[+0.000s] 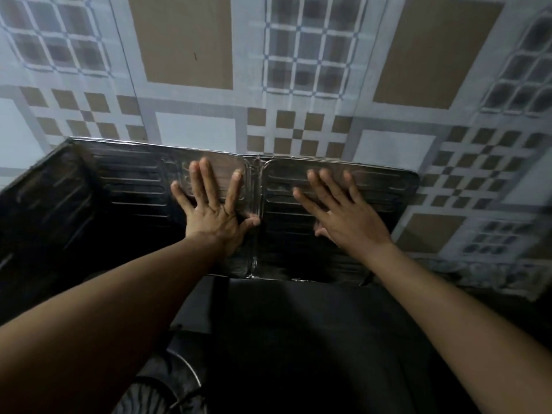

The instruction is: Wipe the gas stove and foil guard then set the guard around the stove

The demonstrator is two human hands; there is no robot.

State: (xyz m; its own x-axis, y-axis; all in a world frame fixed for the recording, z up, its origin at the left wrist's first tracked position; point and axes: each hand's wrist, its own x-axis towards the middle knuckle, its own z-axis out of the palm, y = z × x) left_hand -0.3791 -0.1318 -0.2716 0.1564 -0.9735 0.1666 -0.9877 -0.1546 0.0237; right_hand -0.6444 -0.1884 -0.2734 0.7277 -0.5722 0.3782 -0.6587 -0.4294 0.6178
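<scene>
**Both palms flat on the foil guard**

Though the guard (298,186) carries ribbed panels and folded seams, no brand, label or writing can be read on it or anywhere else. The left hand (213,201) lies spread and flat on the panel left of the centre seam, its thumb touching that seam. The right hand (343,207) lies spread and flat on the panel right of the seam; its thumb is mostly hidden under the palm. Neither hand grips anything. The guard stands upright against the tiled wall (298,70), which rises beyond the fingertips. Left of the left hand, a further panel folds forward towards the person and is cut off by the picture's edge. Below the wrists, nearer the person, the stove (298,339) is a dark mass with no details to make out. A curved metal rim (185,367) shows under the left forearm, but what it belongs to cannot be told. The whole view is dim and slightly blurred.
</scene>
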